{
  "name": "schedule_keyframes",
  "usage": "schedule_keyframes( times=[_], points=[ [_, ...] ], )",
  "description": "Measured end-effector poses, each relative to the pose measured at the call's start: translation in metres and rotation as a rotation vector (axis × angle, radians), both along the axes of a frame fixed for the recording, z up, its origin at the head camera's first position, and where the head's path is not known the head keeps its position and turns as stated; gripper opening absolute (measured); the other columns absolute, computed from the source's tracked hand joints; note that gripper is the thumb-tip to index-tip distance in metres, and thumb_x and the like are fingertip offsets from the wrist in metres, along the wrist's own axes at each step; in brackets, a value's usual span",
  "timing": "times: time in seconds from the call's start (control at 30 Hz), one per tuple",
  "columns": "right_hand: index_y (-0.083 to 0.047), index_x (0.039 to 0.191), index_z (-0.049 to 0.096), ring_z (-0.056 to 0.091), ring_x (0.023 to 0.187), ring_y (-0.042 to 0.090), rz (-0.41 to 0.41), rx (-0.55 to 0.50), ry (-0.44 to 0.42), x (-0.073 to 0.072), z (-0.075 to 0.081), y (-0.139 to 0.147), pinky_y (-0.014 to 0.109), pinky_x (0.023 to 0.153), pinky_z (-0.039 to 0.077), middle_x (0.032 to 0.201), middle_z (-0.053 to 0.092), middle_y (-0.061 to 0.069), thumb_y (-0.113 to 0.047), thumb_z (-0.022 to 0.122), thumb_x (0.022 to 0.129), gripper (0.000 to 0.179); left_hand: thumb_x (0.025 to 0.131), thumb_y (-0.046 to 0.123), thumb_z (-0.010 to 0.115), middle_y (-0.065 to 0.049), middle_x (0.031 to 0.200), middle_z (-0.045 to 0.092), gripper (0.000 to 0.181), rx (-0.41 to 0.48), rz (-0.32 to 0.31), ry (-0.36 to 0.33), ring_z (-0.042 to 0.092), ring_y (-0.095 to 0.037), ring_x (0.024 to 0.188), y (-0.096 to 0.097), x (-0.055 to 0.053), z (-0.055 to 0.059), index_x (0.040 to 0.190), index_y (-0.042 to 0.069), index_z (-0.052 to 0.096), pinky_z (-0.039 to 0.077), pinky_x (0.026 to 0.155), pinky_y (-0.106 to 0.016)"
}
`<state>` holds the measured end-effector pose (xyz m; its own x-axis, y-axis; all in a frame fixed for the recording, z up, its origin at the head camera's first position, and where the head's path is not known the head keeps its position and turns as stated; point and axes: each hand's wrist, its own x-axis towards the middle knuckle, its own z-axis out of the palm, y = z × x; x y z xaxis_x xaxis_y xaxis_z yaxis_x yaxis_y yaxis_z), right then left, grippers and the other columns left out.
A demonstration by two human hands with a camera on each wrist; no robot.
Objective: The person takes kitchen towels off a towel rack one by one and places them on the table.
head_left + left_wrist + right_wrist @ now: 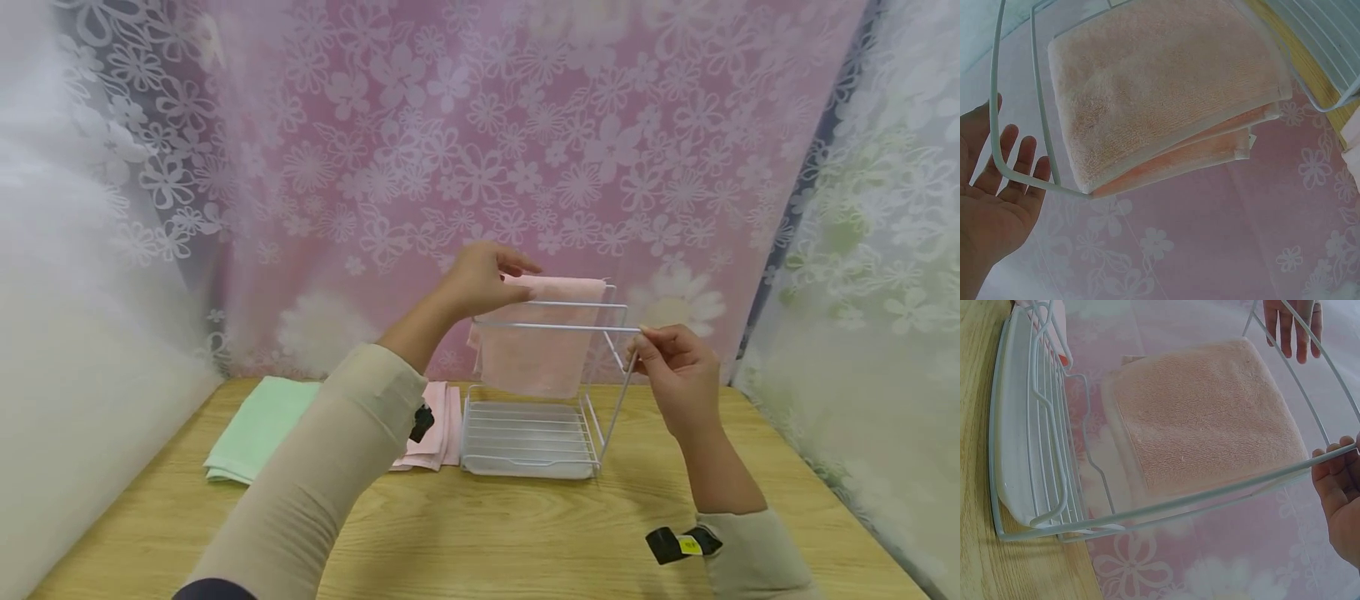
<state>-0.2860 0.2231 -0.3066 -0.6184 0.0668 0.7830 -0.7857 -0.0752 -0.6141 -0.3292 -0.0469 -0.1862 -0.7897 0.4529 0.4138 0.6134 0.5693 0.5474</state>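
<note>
A pink towel (543, 358) hangs folded over the rear top bar of a white wire rack (558, 327). In the left wrist view its layered lower edges (1185, 144) show. My left hand (483, 279) is at the rack's upper left, its fingers reaching out loosely near the towel's top corner. The left wrist view shows that hand (1007, 194) with spread fingers overlapping the rack's bent wires. At the front right top corner, my right hand (681, 367) pinches the rack's wire between thumb and fingers. In the right wrist view, its fingertips (1335, 459) rest along that bar.
A white tray (528, 473) sits under the rack's lower wire shelf on the wooden table (465, 533). Left of the rack lie pink folded cloth (450, 425) and a green folded towel (262, 425). A flowered pink curtain (420, 167) stands behind.
</note>
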Motion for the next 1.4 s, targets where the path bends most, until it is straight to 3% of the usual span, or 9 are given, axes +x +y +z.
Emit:
schedule_keyframes(
  times=[0.27,0.47,0.6,0.73,0.97,1.4],
  points=[
    [0.021,0.098,0.056,0.064,0.068,0.018,0.031,-0.007,0.002,0.0,0.001,0.0,0.023,0.063,0.057,0.079,0.065,0.013,0.012,0.057,0.092,0.011,0.086,0.017,0.077,-0.005,0.123,0.065,0.028,-0.013,0.04,-0.009,0.057,-0.022,0.115,0.012,-0.013,-0.001,0.114,0.017,0.074,0.05,0.092,-0.034],
    [0.024,0.099,0.053,0.064,0.068,0.016,0.015,-0.012,-0.012,0.0,0.0,0.0,0.024,0.062,0.057,0.079,0.066,0.011,0.012,0.057,0.092,0.015,0.086,0.014,0.076,-0.005,0.125,0.064,0.029,-0.015,0.014,-0.041,0.055,-0.022,0.116,0.021,-0.018,-0.001,0.114,0.014,0.074,0.047,0.097,-0.033],
    [0.025,0.099,0.052,0.065,0.069,0.015,0.004,-0.024,-0.035,0.001,-0.001,-0.001,0.025,0.062,0.057,0.079,0.066,0.011,0.011,0.057,0.092,0.016,0.084,0.009,0.075,-0.006,0.123,0.066,0.031,-0.056,-0.015,-0.036,0.056,-0.025,0.118,0.027,-0.02,0.001,0.115,0.01,0.073,0.047,0.099,-0.035],
    [0.023,0.099,0.054,0.065,0.069,0.016,0.022,-0.046,-0.035,0.001,-0.002,-0.002,0.025,0.062,0.057,0.08,0.066,0.011,0.011,0.058,0.092,0.015,0.082,0.007,0.076,-0.006,0.122,0.066,0.034,-0.121,0.003,-0.021,0.057,-0.025,0.117,0.031,-0.022,0.004,0.115,0.011,0.073,0.047,0.098,-0.036],
    [0.02,0.098,0.058,0.065,0.07,0.017,0.08,-0.067,0.012,0.001,0.0,-0.002,0.025,0.061,0.057,0.08,0.067,0.013,0.013,0.058,0.091,0.011,0.081,0.001,0.077,-0.007,0.127,0.063,0.034,-0.127,0.05,-0.081,0.055,-0.028,0.119,0.035,-0.029,0.006,0.113,0.013,0.075,0.049,0.097,-0.038],
    [0.025,0.099,0.053,0.064,0.068,0.018,0.021,-0.037,-0.014,0.0,-0.001,-0.002,0.025,0.061,0.057,0.079,0.066,0.012,0.012,0.058,0.092,0.016,0.084,0.002,0.074,-0.005,0.12,0.066,0.034,-0.095,0.116,-0.185,0.058,-0.022,0.112,0.039,-0.04,0.001,0.115,0.016,0.074,0.05,0.093,-0.031]
  ],
)
